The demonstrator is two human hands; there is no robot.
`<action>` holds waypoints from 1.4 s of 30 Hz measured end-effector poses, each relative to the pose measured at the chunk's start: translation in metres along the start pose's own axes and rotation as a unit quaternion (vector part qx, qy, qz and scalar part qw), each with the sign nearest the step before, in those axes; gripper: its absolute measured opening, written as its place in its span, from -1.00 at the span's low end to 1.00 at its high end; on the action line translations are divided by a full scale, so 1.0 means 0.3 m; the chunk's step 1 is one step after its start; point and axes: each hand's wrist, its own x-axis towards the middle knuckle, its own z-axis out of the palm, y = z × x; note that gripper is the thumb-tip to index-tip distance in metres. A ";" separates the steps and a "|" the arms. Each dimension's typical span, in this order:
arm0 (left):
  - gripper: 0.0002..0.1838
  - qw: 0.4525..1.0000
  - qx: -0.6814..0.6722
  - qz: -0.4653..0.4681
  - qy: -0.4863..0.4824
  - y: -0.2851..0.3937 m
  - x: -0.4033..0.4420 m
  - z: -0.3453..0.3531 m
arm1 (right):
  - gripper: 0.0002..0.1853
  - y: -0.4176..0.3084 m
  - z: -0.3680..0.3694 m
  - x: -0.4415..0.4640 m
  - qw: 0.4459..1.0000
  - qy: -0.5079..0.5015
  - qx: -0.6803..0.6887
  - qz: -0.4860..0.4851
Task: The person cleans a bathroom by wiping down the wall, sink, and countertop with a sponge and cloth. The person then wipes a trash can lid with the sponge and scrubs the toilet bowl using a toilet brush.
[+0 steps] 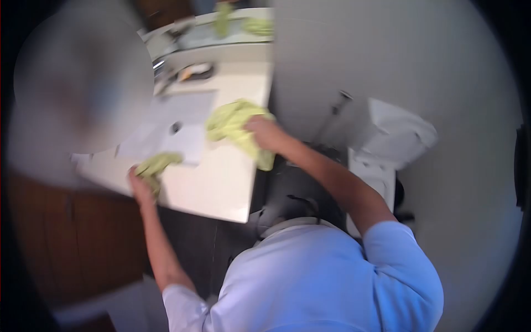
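Note:
My right hand grips a yellow-green cloth on the white countertop, near its right edge. Part of that cloth hangs over the edge. At the counter's front edge, left of the other cloth, my left hand holds a second, bunched green cloth, which lies beside the sink's near corner. Between the two hands is the rectangular white sink with a dark drain. The fingers of both hands are partly hidden by cloth and smeared by motion.
Behind the sink are a faucet and a dark dish with light items. A mirror runs along the back. To the right stands a toilet with its lid raised. Wooden panels are at lower left. A round blur covers the upper left.

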 end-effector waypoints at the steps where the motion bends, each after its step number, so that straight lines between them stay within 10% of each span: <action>1: -0.64 0.987 -0.011 0.159 -0.006 -0.152 0.139 0.031 | -0.64 -0.020 -0.007 -0.007 0.999 0.032 0.030 0.002; 5: -0.70 0.979 -0.043 0.194 -0.045 0.359 0.083 0.058 | -0.48 -0.141 -0.079 -0.034 0.979 0.025 0.195 0.050; 9: -0.77 0.934 -0.300 0.104 -0.166 0.775 -0.080 0.161 | -0.13 -0.267 -0.220 -0.076 0.717 -0.034 0.625 0.307; 13: -0.75 0.865 -0.406 0.077 -0.286 1.079 -0.319 0.245 | -0.19 -0.276 -0.303 -0.136 0.566 0.064 0.802 0.177; 15: -0.74 0.782 -0.396 0.131 -0.462 1.142 -0.407 0.316 | -0.34 -0.192 -0.359 -0.187 0.606 0.147 0.774 0.112; 17: -0.68 0.811 -0.238 0.200 -0.495 1.184 -0.504 0.387 | -0.58 -0.111 -0.427 -0.258 0.656 0.244 0.712 0.059; 19: -0.56 0.798 -0.164 0.258 -0.519 1.210 -0.606 0.460 | -0.64 -0.050 -0.532 -0.394 0.880 0.312 0.280 0.222; 21: -0.51 0.746 -0.163 0.344 -0.546 1.170 -0.647 0.583 | -0.59 -0.051 -0.629 -0.542 0.915 0.295 0.006 0.275; 27: -0.45 0.593 -0.263 0.040 -0.760 1.104 -0.828 0.875 | -0.53 -0.094 -0.734 -0.809 0.845 0.323 -0.039 0.424; 29: -0.33 0.492 -0.332 -0.042 -0.804 1.087 -0.902 0.940 | -0.56 -0.089 -0.729 -0.832 0.823 0.290 0.093 0.480; 31: -0.29 0.418 -0.376 -0.109 -0.820 1.041 -0.996 1.007 | -0.60 -0.058 -0.666 -0.836 0.667 0.447 0.472 0.365; 35: -0.13 0.247 -0.467 -0.220 -0.820 0.940 -1.184 1.083 | -0.63 -0.010 -0.570 -0.833 0.550 0.449 0.660 0.246; 40: -0.14 0.194 -0.545 -0.349 -0.738 1.019 -1.353 1.004 | -0.66 0.041 -0.556 -1.077 0.437 0.407 0.792 0.129; 42: -0.19 0.257 -0.535 -0.428 -0.681 1.089 -1.409 1.060 | -0.65 0.054 -0.564 -1.236 0.429 0.389 0.807 0.118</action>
